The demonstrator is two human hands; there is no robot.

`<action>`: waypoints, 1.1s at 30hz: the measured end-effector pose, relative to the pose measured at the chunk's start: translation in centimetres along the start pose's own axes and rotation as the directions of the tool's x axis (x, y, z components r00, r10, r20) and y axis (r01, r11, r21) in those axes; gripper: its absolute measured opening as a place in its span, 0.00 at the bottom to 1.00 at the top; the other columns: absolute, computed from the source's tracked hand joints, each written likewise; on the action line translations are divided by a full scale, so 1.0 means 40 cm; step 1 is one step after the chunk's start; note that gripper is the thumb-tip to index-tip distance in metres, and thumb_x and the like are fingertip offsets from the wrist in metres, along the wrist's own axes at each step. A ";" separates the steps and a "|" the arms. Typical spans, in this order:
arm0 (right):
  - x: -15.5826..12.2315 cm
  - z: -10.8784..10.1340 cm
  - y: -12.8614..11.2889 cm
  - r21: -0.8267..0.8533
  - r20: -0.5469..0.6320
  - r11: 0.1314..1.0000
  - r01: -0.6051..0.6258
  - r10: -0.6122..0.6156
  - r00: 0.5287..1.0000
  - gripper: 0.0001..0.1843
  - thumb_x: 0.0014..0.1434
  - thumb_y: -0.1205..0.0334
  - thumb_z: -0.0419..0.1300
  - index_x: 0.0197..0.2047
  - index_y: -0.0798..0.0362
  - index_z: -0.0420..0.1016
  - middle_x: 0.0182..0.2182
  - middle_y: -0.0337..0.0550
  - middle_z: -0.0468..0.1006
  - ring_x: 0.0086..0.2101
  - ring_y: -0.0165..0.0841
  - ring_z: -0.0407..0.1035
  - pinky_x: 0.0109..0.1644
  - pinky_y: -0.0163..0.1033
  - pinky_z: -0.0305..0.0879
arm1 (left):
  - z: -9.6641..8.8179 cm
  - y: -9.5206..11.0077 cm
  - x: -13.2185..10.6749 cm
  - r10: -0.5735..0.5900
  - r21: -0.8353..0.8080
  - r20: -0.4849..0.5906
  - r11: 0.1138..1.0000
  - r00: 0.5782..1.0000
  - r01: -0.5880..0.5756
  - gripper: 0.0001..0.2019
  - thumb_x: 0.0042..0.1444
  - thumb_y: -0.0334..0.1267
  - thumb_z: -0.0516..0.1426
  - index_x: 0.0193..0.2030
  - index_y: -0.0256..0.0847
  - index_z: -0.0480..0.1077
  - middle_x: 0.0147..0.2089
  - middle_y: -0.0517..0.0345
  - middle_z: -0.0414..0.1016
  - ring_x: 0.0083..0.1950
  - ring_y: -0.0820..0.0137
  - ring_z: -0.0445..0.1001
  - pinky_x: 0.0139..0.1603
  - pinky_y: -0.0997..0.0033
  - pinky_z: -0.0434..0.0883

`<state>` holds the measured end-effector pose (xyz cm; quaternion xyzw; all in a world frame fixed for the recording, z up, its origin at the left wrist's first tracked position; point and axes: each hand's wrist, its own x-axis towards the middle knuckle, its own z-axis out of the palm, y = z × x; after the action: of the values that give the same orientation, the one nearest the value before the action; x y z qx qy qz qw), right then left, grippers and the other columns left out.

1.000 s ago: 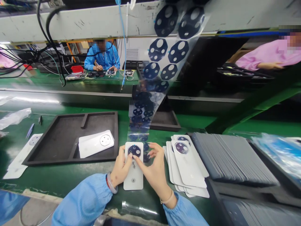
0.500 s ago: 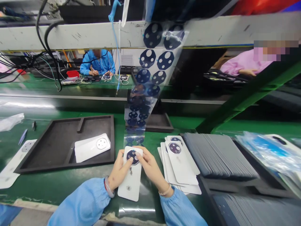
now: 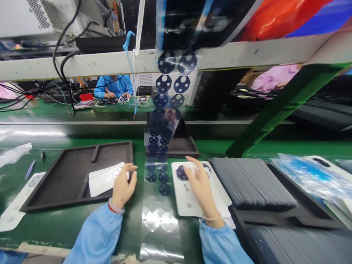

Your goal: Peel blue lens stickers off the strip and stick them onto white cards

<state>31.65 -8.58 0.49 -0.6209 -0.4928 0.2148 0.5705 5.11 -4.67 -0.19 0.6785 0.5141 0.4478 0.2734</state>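
My left hand (image 3: 123,189) is over the right side of a black tray (image 3: 74,156), its thumb and fingers apart. Under it lies a white phone back cover (image 3: 101,181) with a pale camera disc, partly hidden by the fingers. My right hand (image 3: 202,187) hovers, somewhat blurred, at a white back cover with a dark camera disc (image 3: 180,200). That cover lies along the left of a stack of similar covers (image 3: 221,194), and the right fingers look spread. Whether they touch it I cannot tell.
A clear film strip (image 3: 158,238) bearing dark round stickers hangs down onto the bench. Grey sheets (image 3: 253,179) fill a black tray at right, near plastic bags (image 3: 310,172). A green post (image 3: 275,113) slants at right. A co-worker in blue (image 3: 117,86) sits across.
The white cover that both hands held has moved right onto the stack. My left hand has moved left to the tray, and my right hand has moved right. The camera view has tilted up.
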 end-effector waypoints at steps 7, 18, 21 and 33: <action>0.059 -0.073 0.078 -0.555 -0.093 0.814 0.171 -0.265 0.960 0.27 0.64 0.51 0.49 0.61 0.57 0.65 0.60 0.65 0.63 0.59 0.58 0.58 0.58 0.65 0.57 | -0.182 -0.172 0.082 -0.202 0.739 0.174 0.674 0.964 0.008 0.45 0.40 0.57 0.65 0.63 0.35 0.61 0.72 0.33 0.53 0.72 0.39 0.50 0.68 0.34 0.44; -0.045 0.076 0.140 -0.194 0.689 0.899 0.392 -0.159 0.707 0.37 0.53 0.54 0.69 0.65 0.47 0.64 0.64 0.52 0.65 0.63 0.47 0.60 0.66 0.57 0.57 | -0.186 -0.111 0.089 -0.015 0.669 0.181 0.735 0.983 -0.111 0.35 0.47 0.55 0.61 0.60 0.40 0.66 0.60 0.44 0.73 0.58 0.50 0.73 0.61 0.54 0.66; -0.045 0.077 0.129 -0.217 0.642 0.888 0.405 -0.183 0.745 0.32 0.54 0.59 0.69 0.62 0.45 0.67 0.59 0.48 0.72 0.56 0.45 0.68 0.60 0.53 0.65 | -0.191 -0.076 0.074 0.074 0.604 -0.013 0.796 0.997 -0.051 0.36 0.46 0.58 0.62 0.60 0.42 0.65 0.56 0.46 0.76 0.54 0.51 0.75 0.55 0.55 0.70; -0.069 0.099 0.038 -0.300 0.632 0.795 0.528 -0.249 0.734 0.12 0.50 0.79 0.60 0.33 0.51 0.70 0.36 0.43 0.74 0.37 0.37 0.68 0.43 0.42 0.66 | -0.005 0.044 -0.006 -0.150 -0.664 0.278 0.684 0.949 0.302 0.29 0.54 0.68 0.50 0.41 0.41 0.65 0.29 0.62 0.69 0.15 0.82 0.52 0.14 0.76 0.50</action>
<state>27.74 -8.77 -2.76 -0.5248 -0.7964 0.1364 0.2678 5.73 -5.48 1.29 0.4969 0.3561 0.5003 0.6132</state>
